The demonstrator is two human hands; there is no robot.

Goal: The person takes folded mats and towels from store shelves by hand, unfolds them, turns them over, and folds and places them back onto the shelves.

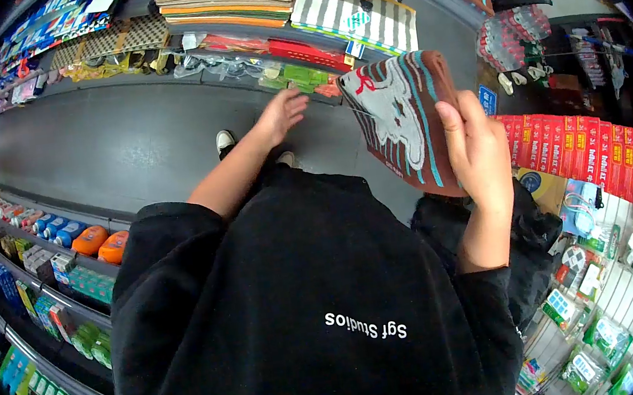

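Okay, your right hand (476,144) has the folded mat (401,121): brown, turquoise stripes, pale animal figure with a red bow. Grip is on the mat's right edge, thumb showing, other fingers partly hidden behind your hand. Mat is up in the air in front of you, tilted, right of your body's midline.

Your left hand (283,115) is ahead of you over the grey floor (122,134), fingers loosely extended and a bit apart, well apart from the mat. In view the fingertips sit just beside some green packets (303,78) on the low shelf; can't tell the depth gap.

Beyond your hands: a stack of folded mats (228,1), mostly browns and oranges, with a grey-and-white striped mat (354,17) right next to it. Red packages (308,55) lie below these.

To your left, curved shelves carry orange bottles (91,240) and rows of boxes. To your right, red packs (561,150) are lined up side by side, with hanging packets (609,336) nearer you. Pink-tinted wrapped bottles (513,36) stand farther out.

Your shoes (225,140) show past your black shirt (302,277), left of the mat.
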